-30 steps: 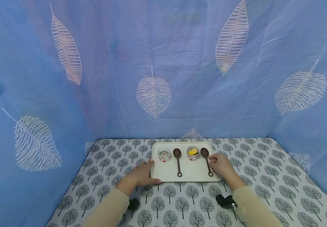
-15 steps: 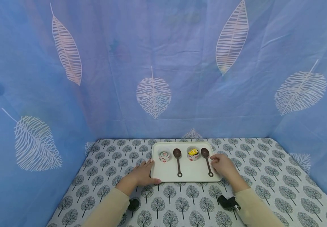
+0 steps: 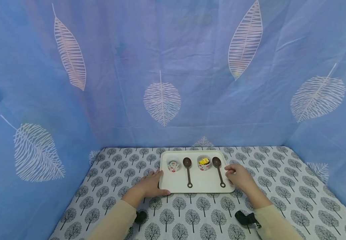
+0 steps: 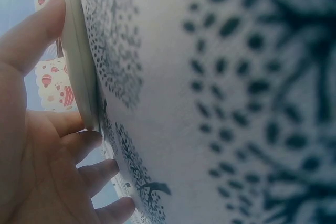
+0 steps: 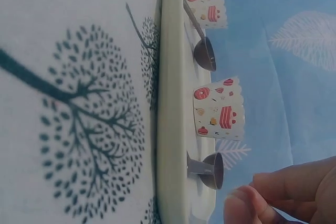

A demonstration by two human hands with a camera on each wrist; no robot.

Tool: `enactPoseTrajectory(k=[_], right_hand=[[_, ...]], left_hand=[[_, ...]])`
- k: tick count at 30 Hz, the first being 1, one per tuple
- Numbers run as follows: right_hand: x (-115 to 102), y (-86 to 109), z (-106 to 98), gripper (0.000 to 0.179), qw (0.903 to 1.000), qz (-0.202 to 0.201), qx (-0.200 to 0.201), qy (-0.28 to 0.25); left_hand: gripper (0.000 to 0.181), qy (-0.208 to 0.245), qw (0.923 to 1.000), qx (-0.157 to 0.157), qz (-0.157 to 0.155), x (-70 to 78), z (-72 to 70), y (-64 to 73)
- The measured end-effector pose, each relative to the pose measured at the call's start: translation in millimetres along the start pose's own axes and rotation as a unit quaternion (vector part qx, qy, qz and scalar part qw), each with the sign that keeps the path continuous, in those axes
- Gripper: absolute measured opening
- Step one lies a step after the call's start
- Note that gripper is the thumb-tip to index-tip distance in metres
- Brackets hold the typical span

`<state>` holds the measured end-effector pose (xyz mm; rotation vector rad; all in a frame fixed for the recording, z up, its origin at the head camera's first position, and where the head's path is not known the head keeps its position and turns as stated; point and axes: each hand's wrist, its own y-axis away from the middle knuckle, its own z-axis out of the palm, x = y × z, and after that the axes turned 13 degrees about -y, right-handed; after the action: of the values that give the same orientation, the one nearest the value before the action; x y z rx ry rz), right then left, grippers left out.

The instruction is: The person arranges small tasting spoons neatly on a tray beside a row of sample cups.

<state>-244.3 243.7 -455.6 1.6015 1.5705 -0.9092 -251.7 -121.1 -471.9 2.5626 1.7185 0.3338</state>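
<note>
My left hand (image 3: 151,185) spreads along the left end of a cream tray (image 3: 176,184), thumb on its front edge and fingertips at its side. On the tray stand two printed paper cups: a left one (image 3: 173,169) holding a pale round piece and a right one (image 3: 204,167) with a yellow-topped dark piece. Beside each cup lies a brown spoon, the left spoon (image 3: 188,171) and the right spoon (image 3: 219,170), handles toward me. Just right of the right spoon, my right hand (image 3: 240,176) hovers at the tray's end with loosely bent fingers, nothing between thumb and forefinger.
A tree-print cloth (image 3: 192,216) covers the table under the tray. Blue leaf-patterned curtains (image 3: 173,100) close off the back and both sides. Dark wrist devices (image 3: 246,218) hang below the sleeves.
My right hand has drawn back to the right, away from the right spoon's handle. The spoon stays on the tray, and my left hand keeps its place.
</note>
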Motion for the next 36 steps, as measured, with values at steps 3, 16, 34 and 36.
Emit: enactPoseTrajectory(k=[3, 16, 34, 36], right_hand=[[0.0, 2.6, -1.3, 0.031, 1.0000, -0.003, -0.003, -0.003], [-0.7, 8.0, -5.3, 0.030, 1.0000, -0.007, -0.003, 0.003], [3.6, 15.4, -13.9, 0.032, 0.9996, -0.017, -0.010, 0.021], [3.0, 15.9, -15.9, 0.033, 0.9995, -0.022, -0.010, 0.022]], left_hand=[[0.101, 0.000, 1.0000, -0.001, -0.002, -1.4, 2.7, -1.2], [0.101, 0.000, 1.0000, 0.002, -0.003, -2.4, 2.2, -1.0], [0.100, 0.004, 1.0000, 0.002, -0.003, -2.6, 5.4, -2.5], [0.100, 0.006, 1.0000, 0.003, -0.004, -2.7, 5.2, -2.4]])
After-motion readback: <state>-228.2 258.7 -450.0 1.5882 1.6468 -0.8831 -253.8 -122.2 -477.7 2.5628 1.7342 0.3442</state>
